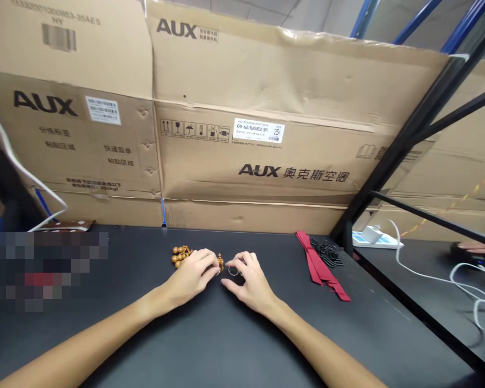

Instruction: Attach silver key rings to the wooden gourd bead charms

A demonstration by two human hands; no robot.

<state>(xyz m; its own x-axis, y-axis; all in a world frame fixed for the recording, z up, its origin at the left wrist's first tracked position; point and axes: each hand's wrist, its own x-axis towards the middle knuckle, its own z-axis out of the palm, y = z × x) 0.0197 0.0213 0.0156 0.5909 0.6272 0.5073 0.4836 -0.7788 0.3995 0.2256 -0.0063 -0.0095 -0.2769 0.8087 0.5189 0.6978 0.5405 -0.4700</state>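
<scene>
My left hand is closed in a pinch above the black tabletop. A small brown wooden pendant shows at its fingertips, with a glint of metal by the thumb. Behind that hand, and partly hidden by it, lies a cluster of round brown wooden pendants. To the right, my right hand has its thumb and index finger apart. A thin metal ring shows in the gap, close to the index finger; whether the fingers touch it is unclear.
Red ribbon strips lie at the right beside a pile of black cords. Cardboard boxes stand along the back. A black metal frame post rises at the right, with a white power strip beyond it. A person's hand shows far right.
</scene>
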